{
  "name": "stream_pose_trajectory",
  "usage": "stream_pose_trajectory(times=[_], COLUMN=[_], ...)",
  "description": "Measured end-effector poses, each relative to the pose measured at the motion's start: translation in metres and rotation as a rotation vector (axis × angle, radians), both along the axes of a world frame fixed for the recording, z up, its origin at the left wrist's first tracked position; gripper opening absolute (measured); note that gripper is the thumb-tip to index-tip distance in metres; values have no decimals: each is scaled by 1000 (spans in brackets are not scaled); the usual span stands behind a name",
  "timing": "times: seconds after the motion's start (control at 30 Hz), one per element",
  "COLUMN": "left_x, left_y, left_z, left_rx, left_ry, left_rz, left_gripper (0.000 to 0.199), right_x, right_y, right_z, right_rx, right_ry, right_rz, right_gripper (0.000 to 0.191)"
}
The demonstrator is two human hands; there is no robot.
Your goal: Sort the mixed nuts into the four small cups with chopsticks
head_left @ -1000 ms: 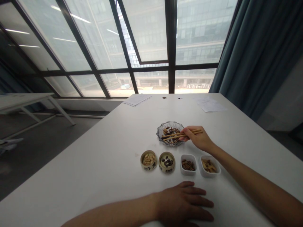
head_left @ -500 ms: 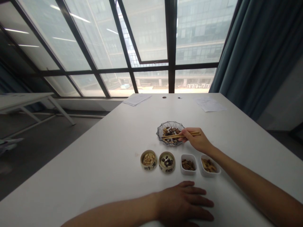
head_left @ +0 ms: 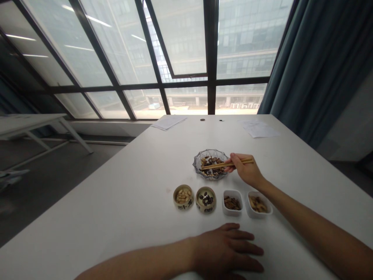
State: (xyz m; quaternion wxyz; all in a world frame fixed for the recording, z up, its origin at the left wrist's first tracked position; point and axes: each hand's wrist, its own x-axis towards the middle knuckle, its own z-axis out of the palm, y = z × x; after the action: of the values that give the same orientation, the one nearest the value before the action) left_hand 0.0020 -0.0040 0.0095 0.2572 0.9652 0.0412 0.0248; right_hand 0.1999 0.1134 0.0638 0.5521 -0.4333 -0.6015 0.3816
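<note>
The head view looks down a long white table (head_left: 116, 194) toward a wall of tall windows (head_left: 186, 46). The two hands are well apart. The right hand (head_left: 246, 170) pinches a pair of wooden chopsticks (head_left: 225, 165) between thumb and fingers, and their tips reach over a shallow cut-glass dish (head_left: 194, 163) holding a mix of nuts and seeds (head_left: 211, 165); whether the tips grip a piece is too small to tell. The hand itself sits just beside the dish's rim. The left hand (head_left: 224, 247) lies flat and empty on the table near its front edge, fingers spread, touching nothing else. Between the hands, a row of four small containers stands just below the glass dish: a round ceramic bowl of pale peanuts (head_left: 183, 198), a matching bowl of dark seeds (head_left: 205, 200), a white square dish of striped seeds (head_left: 232, 203), and a white square dish of tan pieces (head_left: 258, 204). Sheets of paper (head_left: 169, 122) lie at the far edge, with more paper (head_left: 258, 130) to the right. A dark teal curtain (head_left: 317, 66) hangs at the right, and another white table (head_left: 29, 120) stands at the left.
</note>
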Motion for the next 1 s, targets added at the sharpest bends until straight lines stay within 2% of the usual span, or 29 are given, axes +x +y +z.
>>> stream_pose_trajectory(times=[0.3,0.5,0.77,1.0], left_x=[0,-1,0,-1], left_y=[0,1,1,0], left_z=[-2,-3,0,-1], left_rx=[-43,-53,-38,15], left_ry=[-1,-19,-1,-22], left_rz=[10,1,2,-5], left_gripper=[51,52,52,52], right_x=[22,42,43,40], right_y=[0,-12,-19,-20], right_z=[31,54,57,56], right_rx=[-3,-72,-183,-207], right_ry=[150,135,-15,2], right_rz=[-33,136,371,426], right_gripper=[60,57,59,59])
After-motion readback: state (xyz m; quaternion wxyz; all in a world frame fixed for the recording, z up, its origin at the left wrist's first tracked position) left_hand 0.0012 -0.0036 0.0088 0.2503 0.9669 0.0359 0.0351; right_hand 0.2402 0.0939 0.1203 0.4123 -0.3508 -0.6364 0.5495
